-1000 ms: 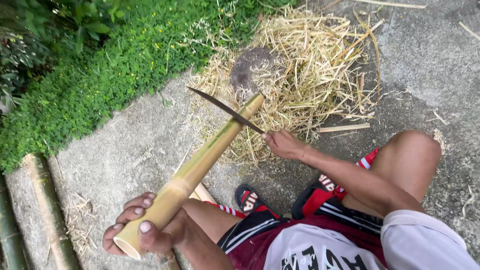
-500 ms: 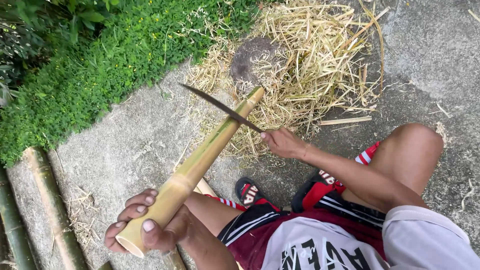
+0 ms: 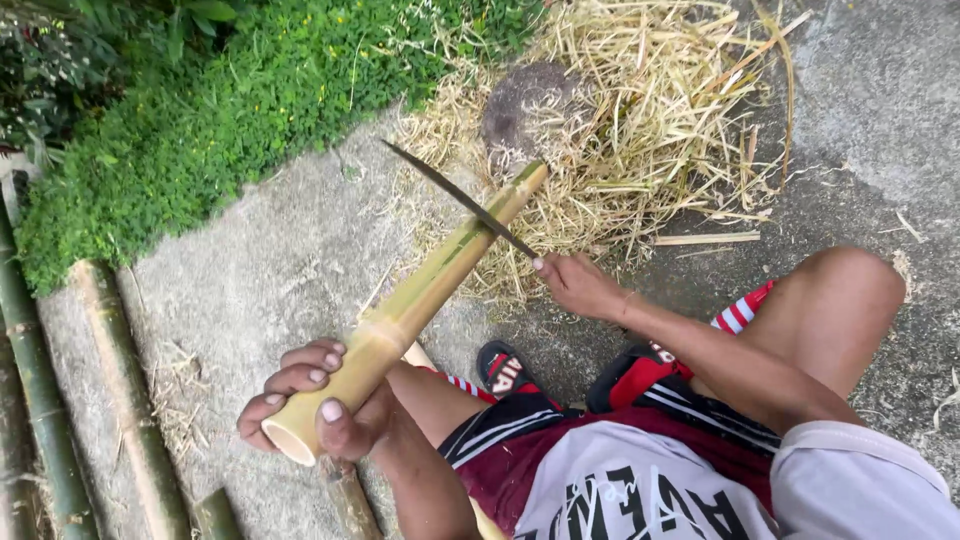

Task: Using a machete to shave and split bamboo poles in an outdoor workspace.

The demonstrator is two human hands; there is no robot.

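Seen from above, sitting low on grey concrete ground point(image 3: 260, 270), knees bent, feet in sandals. Beyond the ground, a thick green bush point(image 3: 200, 110) at the top left and a big pile of dry straw point(image 3: 650, 130) at the top, with a round grey stone point(image 3: 530, 105) sitting in it. Along the left edge, more long bamboo poles point(image 3: 110, 380) lying flat on the ground. In the middle, a long yellow-green bamboo pole point(image 3: 420, 300), tilted, far end resting by the stone in the straw, near end hollow and open, nothing to see inside it. Left arm bent in close, left hand point(image 3: 305, 405) wrapped tight around that open near end, fingers curled over the top, thumb on the side. Right arm stretched out straight over the knee, right hand point(image 3: 580, 285) closed around the handle of a long dark knife point(image 3: 460, 200). Blade lying across the upper part of the pole, touching it, tip pointing up and left toward the bush.
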